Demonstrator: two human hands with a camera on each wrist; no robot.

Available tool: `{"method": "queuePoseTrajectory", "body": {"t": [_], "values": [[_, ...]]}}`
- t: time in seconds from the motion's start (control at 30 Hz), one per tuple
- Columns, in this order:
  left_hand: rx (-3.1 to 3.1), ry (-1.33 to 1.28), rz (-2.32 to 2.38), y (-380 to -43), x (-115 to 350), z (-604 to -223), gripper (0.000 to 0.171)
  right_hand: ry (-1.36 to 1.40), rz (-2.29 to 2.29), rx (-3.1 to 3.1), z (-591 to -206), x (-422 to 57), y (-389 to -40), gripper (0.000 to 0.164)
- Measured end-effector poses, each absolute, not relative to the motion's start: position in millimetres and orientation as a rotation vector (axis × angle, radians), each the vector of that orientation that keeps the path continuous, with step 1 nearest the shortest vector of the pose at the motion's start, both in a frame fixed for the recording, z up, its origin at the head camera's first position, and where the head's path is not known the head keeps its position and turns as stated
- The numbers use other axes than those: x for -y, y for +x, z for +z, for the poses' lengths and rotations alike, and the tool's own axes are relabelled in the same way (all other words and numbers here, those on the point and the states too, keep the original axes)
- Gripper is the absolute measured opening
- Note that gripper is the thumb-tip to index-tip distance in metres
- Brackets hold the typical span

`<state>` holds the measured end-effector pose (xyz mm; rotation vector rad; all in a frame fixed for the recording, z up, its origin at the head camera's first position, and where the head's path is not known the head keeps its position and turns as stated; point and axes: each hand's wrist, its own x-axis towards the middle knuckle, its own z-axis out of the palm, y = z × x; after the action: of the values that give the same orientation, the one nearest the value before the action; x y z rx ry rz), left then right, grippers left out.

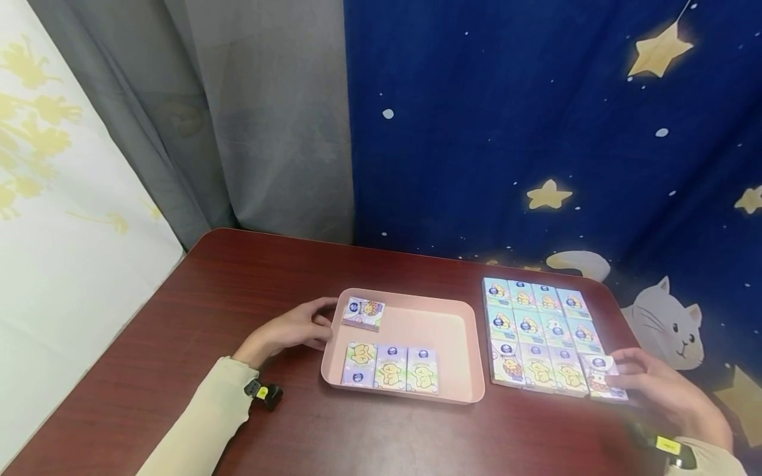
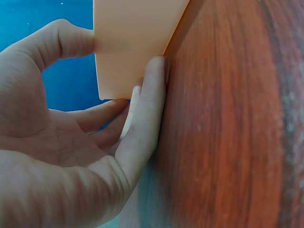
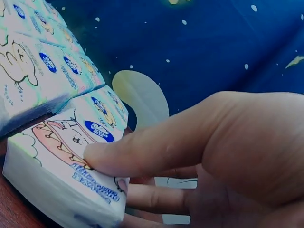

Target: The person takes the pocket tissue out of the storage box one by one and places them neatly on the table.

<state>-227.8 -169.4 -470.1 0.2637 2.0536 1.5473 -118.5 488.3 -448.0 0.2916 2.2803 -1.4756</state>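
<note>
A pale pink tray (image 1: 460,360) sits on the table. My left hand (image 1: 294,330) grips its left end; in the left wrist view the thumb is at one edge of the tray wall (image 2: 128,52) and the fingers lie along the other side. Inside the tray, one tissue pack (image 1: 363,312) lies at the far left and three more form a row (image 1: 391,367) along the near side. My right hand (image 1: 667,390) pinches a white cartoon-printed tissue pack (image 3: 57,156) at the near right corner of a block of packs, its thumb on top. Some right fingers are hidden behind the pack.
The block of tissue packs (image 1: 530,327) stands in rows right of the tray, with a gap of bare table between. The reddish-brown table (image 1: 286,264) ends at a grey curtain (image 1: 280,119) and a blue starred curtain (image 1: 452,132).
</note>
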Motion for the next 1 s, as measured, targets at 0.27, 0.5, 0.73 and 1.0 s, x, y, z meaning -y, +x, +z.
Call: {"method": "queuePoseTrajectory", "body": {"t": [0.27,0.5,0.73,1.0], "values": [[-2.06,0.257,1.544,-228,169,-470,0.091,0.33,-1.368,-2.336,-441,-480,-121,0.055],[-2.067,0.263,1.534,-228,169,-469,0.09,0.363,-1.41,-2.282,-441,-479,-123,0.052],[-2.07,0.252,1.525,-227,171,-470,0.09,0.395,-1.351,-2.287,-442,-475,-128,0.058],[-2.054,0.253,1.538,-228,169,-469,0.09,0.461,-1.43,-2.204,-439,-472,-127,0.068]]}}
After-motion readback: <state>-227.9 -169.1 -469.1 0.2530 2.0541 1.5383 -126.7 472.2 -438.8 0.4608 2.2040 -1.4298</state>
